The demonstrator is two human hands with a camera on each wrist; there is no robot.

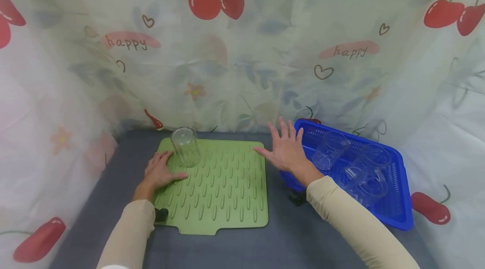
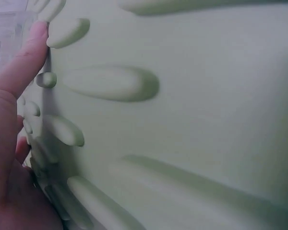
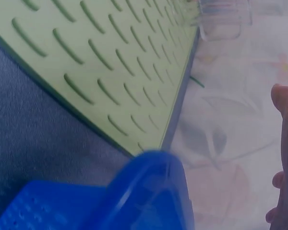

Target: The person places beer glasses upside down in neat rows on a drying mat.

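A clear drinking glass (image 1: 186,149), seemingly upside down, stands at the back left of a green ridged drying mat (image 1: 227,185). Just beside it, my left hand (image 1: 160,170) lies low over the mat's left edge, thumb stretched out and fingers extended; a gap shows between thumb and glass. My right hand (image 1: 285,147) is raised with fingers spread, between the mat and a blue plastic basket (image 1: 402,193), holding nothing. Several clear glasses lie in that basket, among them one glass (image 1: 330,151) near its back left. In the right wrist view the basket's rim (image 3: 156,172) sits close below.
The mat and basket lie on a dark grey tabletop (image 1: 242,248). A cherry-printed curtain (image 1: 242,71) hangs behind and at both sides. Small black objects show by the mat's lower left corner (image 1: 161,215) and under the basket's near left side (image 1: 298,197).
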